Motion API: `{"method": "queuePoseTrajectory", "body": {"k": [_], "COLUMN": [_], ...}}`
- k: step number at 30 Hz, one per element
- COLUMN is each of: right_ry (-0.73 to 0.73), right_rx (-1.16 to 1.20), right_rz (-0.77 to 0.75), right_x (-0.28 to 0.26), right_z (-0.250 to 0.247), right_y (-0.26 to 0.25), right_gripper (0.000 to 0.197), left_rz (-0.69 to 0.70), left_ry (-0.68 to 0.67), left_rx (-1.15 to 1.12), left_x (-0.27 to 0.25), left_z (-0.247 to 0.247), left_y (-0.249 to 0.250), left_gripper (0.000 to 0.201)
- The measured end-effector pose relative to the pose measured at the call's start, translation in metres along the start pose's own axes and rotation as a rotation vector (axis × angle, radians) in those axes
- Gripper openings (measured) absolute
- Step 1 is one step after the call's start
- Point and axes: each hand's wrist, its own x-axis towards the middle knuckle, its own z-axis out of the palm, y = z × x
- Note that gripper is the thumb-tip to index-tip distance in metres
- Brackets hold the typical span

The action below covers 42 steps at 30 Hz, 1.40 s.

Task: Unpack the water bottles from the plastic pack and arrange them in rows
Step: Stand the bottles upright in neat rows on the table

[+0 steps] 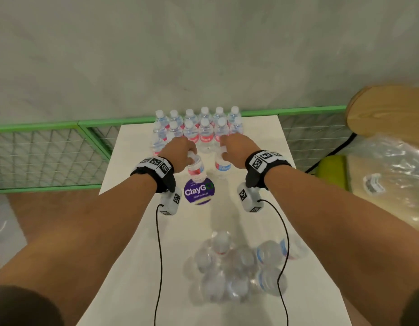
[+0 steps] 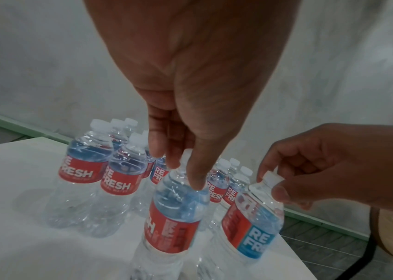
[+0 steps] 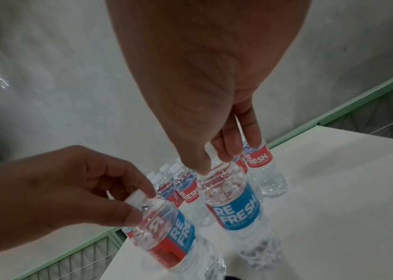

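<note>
Several clear water bottles with red and blue labels stand in rows [image 1: 205,128] at the far end of the white table [image 1: 138,231]. My left hand [image 1: 191,152] pinches the white cap of a tilted bottle [image 1: 196,170] just in front of the rows; the left wrist view shows the fingertips [image 2: 197,183] on the cap and shoulder of this bottle [image 2: 173,214]. My right hand [image 1: 223,150] pinches the cap of a second bottle [image 1: 222,165], whose blue label [image 3: 233,200] shows in the right wrist view. The plastic pack [image 1: 236,267], holding several bottles, lies at the near end.
A round purple sticker [image 1: 198,191] marks the table under the left bottle. A green wire-mesh fence [image 1: 51,151] runs behind and to the left. To the right are a round wooden seat [image 1: 387,109], a crumpled clear plastic bag [image 1: 392,170] and a black cable [image 1: 333,151].
</note>
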Motion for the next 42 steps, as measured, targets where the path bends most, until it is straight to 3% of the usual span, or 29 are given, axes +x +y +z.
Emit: {"method": "queuePoseTrajectory", "body": {"k": [7, 15, 23, 30, 35, 37, 42], "right_ry": [-0.016, 0.005, 0.085, 0.037, 0.036, 0.022, -0.03], "right_rx": [-0.028, -0.061, -0.074, -0.11, -0.107, -0.099, -0.053], "right_rz": [-0.006, -0.054, 0.035, -0.038, -0.019, -0.045, -0.105], "right_x": [0.075, 0.108, 0.113, 0.116, 0.114, 0.114, 0.113], "right_z": [0.014, 0.022, 0.02, 0.011, 0.011, 0.01, 0.004], "right_y": [-0.001, -0.011, -0.014, -0.018, -0.018, -0.018, -0.014], "right_gripper": [0.035, 0.025, 0.041, 0.019, 0.036, 0.029, 0.027], "left_rz": [0.002, 0.002, 0.005, 0.016, 0.072, 0.089, 0.135], "left_ry": [0.001, -0.009, -0.002, -0.072, -0.005, 0.025, -0.017], "left_rx": [0.116, 0.104, 0.078, 0.225, 0.387, 0.397, 0.384], "left_x": [0.063, 0.09, 0.093, 0.1, 0.1, 0.1, 0.099], "left_z": [0.009, 0.006, 0.007, 0.001, 0.004, 0.004, -0.001], "left_y": [-0.023, -0.036, -0.049, -0.052, -0.05, -0.052, -0.056], "left_gripper": [0.027, 0.028, 0.041, 0.028, 0.04, 0.047, 0.035]}}
